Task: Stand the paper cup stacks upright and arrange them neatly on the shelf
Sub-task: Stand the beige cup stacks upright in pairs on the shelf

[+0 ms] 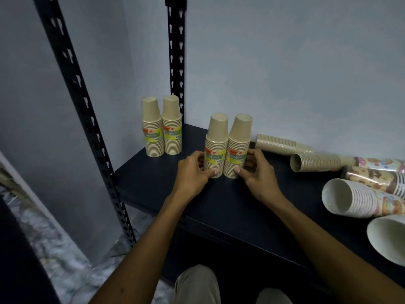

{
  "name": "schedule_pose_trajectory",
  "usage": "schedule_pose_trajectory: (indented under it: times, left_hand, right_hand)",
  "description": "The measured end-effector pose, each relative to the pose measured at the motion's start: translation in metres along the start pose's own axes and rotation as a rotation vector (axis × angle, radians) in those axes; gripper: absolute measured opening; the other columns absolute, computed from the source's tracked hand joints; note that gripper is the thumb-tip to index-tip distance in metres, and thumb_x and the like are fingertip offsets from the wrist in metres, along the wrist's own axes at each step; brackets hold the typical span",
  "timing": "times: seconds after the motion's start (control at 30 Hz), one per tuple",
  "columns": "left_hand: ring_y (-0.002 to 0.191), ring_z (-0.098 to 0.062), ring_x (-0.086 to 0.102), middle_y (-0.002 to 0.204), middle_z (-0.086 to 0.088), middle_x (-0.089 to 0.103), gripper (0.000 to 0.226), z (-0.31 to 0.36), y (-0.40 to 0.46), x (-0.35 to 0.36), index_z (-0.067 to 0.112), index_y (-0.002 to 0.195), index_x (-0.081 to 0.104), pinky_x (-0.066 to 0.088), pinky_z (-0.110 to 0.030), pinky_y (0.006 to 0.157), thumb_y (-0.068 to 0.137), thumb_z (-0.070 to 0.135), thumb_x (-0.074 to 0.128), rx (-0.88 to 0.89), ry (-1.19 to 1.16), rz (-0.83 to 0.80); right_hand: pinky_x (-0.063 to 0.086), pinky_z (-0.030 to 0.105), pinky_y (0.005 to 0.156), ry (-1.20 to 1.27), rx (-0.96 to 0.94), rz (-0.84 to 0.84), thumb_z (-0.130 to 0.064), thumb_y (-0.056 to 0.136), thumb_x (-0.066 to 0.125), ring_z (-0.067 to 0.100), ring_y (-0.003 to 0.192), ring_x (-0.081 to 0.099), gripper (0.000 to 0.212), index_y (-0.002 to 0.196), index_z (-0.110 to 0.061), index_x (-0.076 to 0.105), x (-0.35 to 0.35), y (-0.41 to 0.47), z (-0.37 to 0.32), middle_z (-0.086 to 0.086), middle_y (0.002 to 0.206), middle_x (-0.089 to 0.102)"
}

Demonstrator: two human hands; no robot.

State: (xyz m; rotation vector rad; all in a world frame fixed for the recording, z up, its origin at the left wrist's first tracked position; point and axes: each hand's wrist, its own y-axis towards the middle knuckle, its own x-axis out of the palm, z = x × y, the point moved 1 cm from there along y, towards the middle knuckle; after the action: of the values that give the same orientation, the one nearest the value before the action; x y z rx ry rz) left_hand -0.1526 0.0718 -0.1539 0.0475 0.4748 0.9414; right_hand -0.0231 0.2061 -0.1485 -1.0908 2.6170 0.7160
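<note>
Two beige paper cup stacks stand upright side by side in the middle of the dark shelf point(219, 207). My left hand point(194, 171) grips the left stack point(215, 141) near its base. My right hand point(256, 170) grips the right stack point(240, 141) the same way. Two more upright beige stacks point(162, 126) stand together at the back left corner. To the right, two beige stacks point(280, 144) point(317, 162) lie on their sides. Several patterned white cup stacks point(355, 201) also lie on their sides at the far right.
Black perforated shelf posts rise at the back left corner point(176, 62) and front left point(87, 119). A pale wall closes the back and left. Marbled floor shows below left, my knees at the bottom.
</note>
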Motion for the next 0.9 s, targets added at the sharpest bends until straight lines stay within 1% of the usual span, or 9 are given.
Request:
schedule_pose_trajectory:
  times: [0.1, 0.23, 0.33, 0.37, 0.47, 0.53, 0.63, 0.73, 0.9]
  left_hand:
    - [0.099, -0.009, 0.065, 0.112, -0.004, 0.070, 0.051, -0.008, -0.003, -0.021, 0.007, 0.117, 0.062, 0.053, -0.019, 0.086, 0.071, 0.013, 0.084, -0.012, 0.011, 0.058]
    - [0.100, -0.009, 0.067, 0.111, -0.002, 0.071, 0.049, -0.016, -0.006, -0.050, 0.009, 0.117, 0.065, 0.054, -0.024, 0.090, 0.071, 0.009, 0.083, -0.032, 0.021, 0.121]
    - [0.092, -0.002, 0.065, 0.107, 0.001, 0.072, 0.048, -0.021, -0.008, -0.071, 0.009, 0.116, 0.066, 0.052, -0.012, 0.084, 0.071, 0.007, 0.082, -0.030, 0.056, 0.158]
    - [0.091, -0.002, 0.065, 0.107, 0.001, 0.072, 0.049, -0.022, -0.008, -0.077, 0.009, 0.117, 0.066, 0.051, -0.012, 0.083, 0.070, 0.006, 0.082, -0.035, 0.054, 0.168]
    - [0.094, -0.010, 0.066, 0.104, 0.001, 0.069, 0.058, -0.025, -0.008, -0.090, 0.006, 0.122, 0.059, 0.053, -0.027, 0.089, 0.069, -0.001, 0.081, -0.076, 0.008, 0.206]
    - [0.097, -0.015, 0.066, 0.106, -0.003, 0.068, 0.057, -0.029, -0.007, -0.096, 0.005, 0.120, 0.058, 0.054, -0.031, 0.090, 0.069, -0.002, 0.081, -0.091, 0.008, 0.221]
    - [0.098, -0.015, 0.066, 0.111, -0.006, 0.070, 0.050, -0.034, -0.005, -0.102, 0.007, 0.116, 0.061, 0.054, -0.033, 0.092, 0.071, 0.002, 0.081, -0.089, 0.046, 0.236]
    - [0.097, -0.012, 0.065, 0.112, -0.006, 0.070, 0.047, -0.036, -0.004, -0.105, 0.008, 0.116, 0.062, 0.052, -0.029, 0.092, 0.072, 0.006, 0.081, -0.087, 0.056, 0.255]
    - [0.094, -0.009, 0.065, 0.109, -0.003, 0.070, 0.048, -0.036, -0.005, -0.106, 0.010, 0.116, 0.062, 0.051, -0.020, 0.083, 0.073, 0.014, 0.082, -0.063, 0.085, 0.284]
  right_hand:
    - [0.049, 0.007, 0.081, 0.044, -0.017, -0.042, -0.002, 0.083, 0.069, 0.004, 0.108, 0.061, 0.043, 0.120, -0.013, 0.051, 0.022, 0.004, -0.007, -0.002, 0.119, 0.064]
    - [0.049, 0.010, 0.084, 0.080, -0.017, -0.105, -0.003, 0.084, 0.069, 0.002, 0.108, 0.061, 0.041, 0.118, -0.017, 0.051, 0.053, 0.013, -0.018, -0.006, 0.117, 0.064]
    - [0.049, 0.015, 0.087, 0.113, 0.002, -0.136, -0.001, 0.084, 0.068, 0.001, 0.105, 0.061, 0.039, 0.115, -0.017, 0.052, 0.076, 0.019, -0.026, -0.008, 0.113, 0.064]
    - [0.050, 0.018, 0.089, 0.119, 0.011, -0.141, -0.001, 0.083, 0.068, 0.003, 0.105, 0.061, 0.039, 0.114, -0.017, 0.052, 0.083, 0.021, -0.028, -0.007, 0.112, 0.064]
    - [0.050, 0.018, 0.088, 0.134, 0.018, -0.156, 0.000, 0.083, 0.069, 0.006, 0.106, 0.061, 0.039, 0.115, -0.016, 0.053, 0.098, 0.027, -0.033, -0.006, 0.112, 0.065]
    - [0.050, 0.012, 0.082, 0.152, 0.024, -0.159, 0.001, 0.082, 0.069, 0.006, 0.105, 0.061, 0.040, 0.115, -0.015, 0.053, 0.105, 0.031, -0.037, -0.005, 0.112, 0.064]
    - [0.049, 0.008, 0.076, 0.167, 0.024, -0.154, 0.001, 0.081, 0.070, 0.007, 0.104, 0.062, 0.039, 0.114, -0.014, 0.054, 0.113, 0.035, -0.041, -0.005, 0.110, 0.064]
    - [0.048, 0.009, 0.077, 0.165, 0.024, -0.150, 0.001, 0.081, 0.071, 0.005, 0.101, 0.061, 0.040, 0.114, -0.015, 0.055, 0.119, 0.038, -0.043, -0.007, 0.108, 0.064]
    - [0.049, 0.007, 0.075, 0.175, 0.010, -0.158, 0.002, 0.081, 0.070, -0.001, 0.098, 0.061, 0.041, 0.115, -0.015, 0.055, 0.122, 0.043, -0.042, -0.009, 0.106, 0.064]
